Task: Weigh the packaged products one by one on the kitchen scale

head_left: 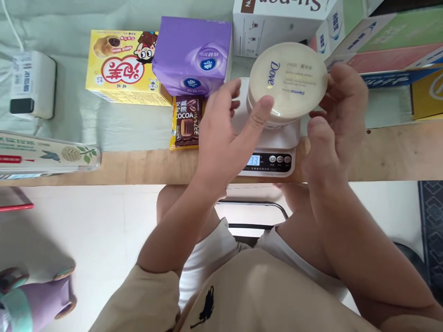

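Note:
A round cream-coloured Dove tub (288, 80) is over the white plate of a kitchen scale (282, 138); I cannot tell whether its base rests fully on it. My left hand (230, 124) is at the tub's left side, thumb overlapping the front of the lid, fingers apart from the thumb and slightly curled. On the right, my right hand (339, 115) has thumb and fingers apart, its fingertips close to the lid's edge. The scale's lit display (254, 160) is partly covered by my left hand, with "33" showing.
Left of the scale are a purple tissue pack (192, 55), a yellow snack box (121, 67) and a brown cocoa snack packet (187, 121). White (277, 32) and coloured boxes (384, 46) stand behind and right. A white charger (32, 83) lies far left, above a patterned case (51, 152).

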`<act>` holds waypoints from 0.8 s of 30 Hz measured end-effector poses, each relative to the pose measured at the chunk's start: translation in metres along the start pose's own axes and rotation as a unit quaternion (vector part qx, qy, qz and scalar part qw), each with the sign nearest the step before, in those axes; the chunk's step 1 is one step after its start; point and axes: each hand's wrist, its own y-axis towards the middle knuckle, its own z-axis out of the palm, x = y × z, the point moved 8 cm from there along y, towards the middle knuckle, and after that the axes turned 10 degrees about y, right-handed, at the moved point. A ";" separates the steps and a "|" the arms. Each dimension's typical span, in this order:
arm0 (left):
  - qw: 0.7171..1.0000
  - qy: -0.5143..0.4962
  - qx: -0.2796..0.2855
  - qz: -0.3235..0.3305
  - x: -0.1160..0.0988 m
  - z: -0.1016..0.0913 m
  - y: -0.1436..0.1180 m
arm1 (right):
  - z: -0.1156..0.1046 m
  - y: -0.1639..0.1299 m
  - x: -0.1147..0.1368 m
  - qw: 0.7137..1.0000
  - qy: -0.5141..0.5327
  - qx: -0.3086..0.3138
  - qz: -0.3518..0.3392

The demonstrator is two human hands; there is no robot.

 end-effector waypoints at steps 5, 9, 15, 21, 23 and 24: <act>0.993 -0.035 -0.072 0.091 -0.006 -0.022 -0.013 | -0.023 -0.010 -0.003 0.992 -0.017 -0.108 -0.054; 0.992 -0.008 -0.101 0.081 -0.005 -0.029 -0.022 | -0.032 -0.010 -0.012 0.988 -0.008 -0.136 -0.071; 0.983 0.013 -0.158 0.096 -0.010 -0.038 -0.023 | -0.031 -0.001 -0.026 0.985 0.022 -0.161 -0.055; 0.975 0.034 -0.142 0.170 -0.011 -0.038 -0.021 | -0.026 0.001 -0.029 0.984 0.040 -0.165 -0.060; 0.983 0.026 -0.105 0.151 -0.006 -0.034 -0.020 | -0.023 0.001 -0.028 0.984 0.041 -0.162 -0.058; 0.986 0.030 -0.082 0.140 -0.005 -0.030 -0.020 | -0.022 0.001 -0.028 0.985 0.042 -0.159 -0.056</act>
